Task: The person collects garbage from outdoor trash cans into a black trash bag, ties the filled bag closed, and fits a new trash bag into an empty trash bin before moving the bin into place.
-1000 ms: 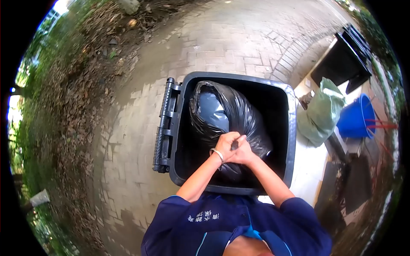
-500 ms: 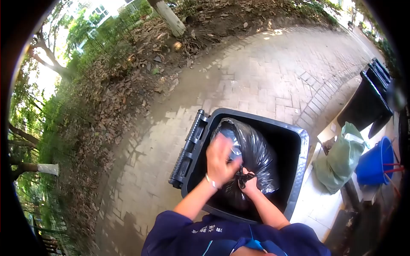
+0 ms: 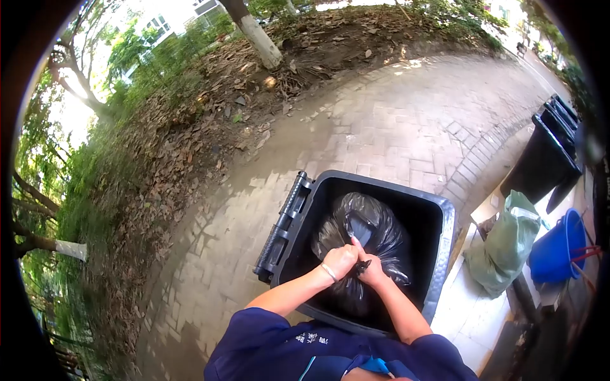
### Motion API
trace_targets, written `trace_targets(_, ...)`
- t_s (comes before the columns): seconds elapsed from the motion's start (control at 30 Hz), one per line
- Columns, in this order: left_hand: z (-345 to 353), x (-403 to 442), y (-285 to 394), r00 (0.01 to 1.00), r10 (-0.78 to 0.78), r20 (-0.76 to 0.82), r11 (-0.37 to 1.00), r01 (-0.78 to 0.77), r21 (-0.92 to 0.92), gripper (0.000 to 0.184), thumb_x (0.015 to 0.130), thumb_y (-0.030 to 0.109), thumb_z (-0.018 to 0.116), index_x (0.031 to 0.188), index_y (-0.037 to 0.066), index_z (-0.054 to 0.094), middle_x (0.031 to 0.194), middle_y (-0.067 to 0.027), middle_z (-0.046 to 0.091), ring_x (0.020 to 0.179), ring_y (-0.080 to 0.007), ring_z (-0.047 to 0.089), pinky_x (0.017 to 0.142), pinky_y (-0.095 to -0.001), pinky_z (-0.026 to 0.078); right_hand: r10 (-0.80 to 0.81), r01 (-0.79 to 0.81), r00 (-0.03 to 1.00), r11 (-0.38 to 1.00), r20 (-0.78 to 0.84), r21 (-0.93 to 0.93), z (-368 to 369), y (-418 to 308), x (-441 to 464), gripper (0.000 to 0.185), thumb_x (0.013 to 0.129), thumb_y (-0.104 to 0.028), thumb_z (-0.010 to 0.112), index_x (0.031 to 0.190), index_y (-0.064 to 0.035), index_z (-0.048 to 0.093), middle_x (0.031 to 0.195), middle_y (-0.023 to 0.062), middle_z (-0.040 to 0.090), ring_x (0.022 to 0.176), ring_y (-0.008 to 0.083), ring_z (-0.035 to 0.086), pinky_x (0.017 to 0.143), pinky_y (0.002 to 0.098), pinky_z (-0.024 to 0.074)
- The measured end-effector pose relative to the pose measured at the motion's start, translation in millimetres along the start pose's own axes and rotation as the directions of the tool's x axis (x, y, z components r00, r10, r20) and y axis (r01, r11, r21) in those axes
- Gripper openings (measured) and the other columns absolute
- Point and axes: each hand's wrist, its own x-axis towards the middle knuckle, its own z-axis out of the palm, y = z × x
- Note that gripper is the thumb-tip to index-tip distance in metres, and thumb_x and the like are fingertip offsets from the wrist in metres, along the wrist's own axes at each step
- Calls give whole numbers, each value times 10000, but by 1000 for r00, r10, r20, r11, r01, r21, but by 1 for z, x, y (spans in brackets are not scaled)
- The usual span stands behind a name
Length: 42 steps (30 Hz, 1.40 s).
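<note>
A full black garbage bag [image 3: 389, 232] sits inside an open dark wheelie bin [image 3: 450, 219] in front of me. My left hand [image 3: 340, 260], with a band on its wrist, is closed on the gathered plastic at the bag's near top. Right beside it, my right hand [image 3: 372, 269] grips the bunched neck, and a twist of black plastic sticks out of its fingers. Both hands are close together over the bin's opening. The bag's lower part is hidden in the bin's shadow.
On the right stand a green sack [image 3: 502, 247], a blue bucket [image 3: 559, 249] with sticks in it, and more dark bins [image 3: 540, 155]. Brick paving [image 3: 381, 127] surrounds the bin. Leaf litter [image 3: 159, 171] and trees lie to the left.
My left hand, blurred and open above the bag before, has come down and closed on the plastic beside my right hand. The bag's top has shifted a little lower.
</note>
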Motion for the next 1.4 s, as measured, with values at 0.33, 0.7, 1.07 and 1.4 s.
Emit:
trace_targets(0.33, -78, -48, -36, 951, -160, -264, 943, 68, -325, 361, 654, 70, 548, 1006, 6, 499, 953, -151, 546, 841, -308, 531, 734, -367, 437, 179, -189, 982, 952, 62, 241, 15, 24, 5, 200, 751, -157, 501, 943, -125, 547, 861, 104, 584, 830, 277, 553, 724, 313, 431)
trace_targets(0.7, -15, -132, -218, 850, -526, 7, 817, 508, -272, 204, 802, 162, 457, 779, -33, 513, 670, -144, 567, 606, -270, 546, 575, -355, 426, 657, -655, 678, 743, -330, 135, 32, -29, 29, 370, 715, -383, 494, 752, -24, 575, 795, 181, 578, 799, 333, 546, 683, 407, 436)
trace_targets(1.07, -27, -105, -199, 710, -460, 533, 220, 673, -706, 185, 786, 105, 512, 892, 34, 378, 604, -72, 498, 404, -121, 453, 346, -226, 389, 637, -641, 638, 751, -433, 158, 41, -21, 30, 254, 704, -305, 510, 745, -59, 563, 776, 161, 575, 782, 342, 533, 657, 409, 436)
trace_targets(1.4, -43, -93, -171, 731, -470, 495, 362, 671, -647, 238, 744, 9, 500, 917, 46, 340, 567, -72, 468, 391, -131, 442, 339, -236, 393, 548, -532, 715, 830, -435, 171, 6, -18, 13, 225, 638, -223, 549, 770, -43, 572, 793, 162, 581, 792, 311, 551, 679, 390, 448)
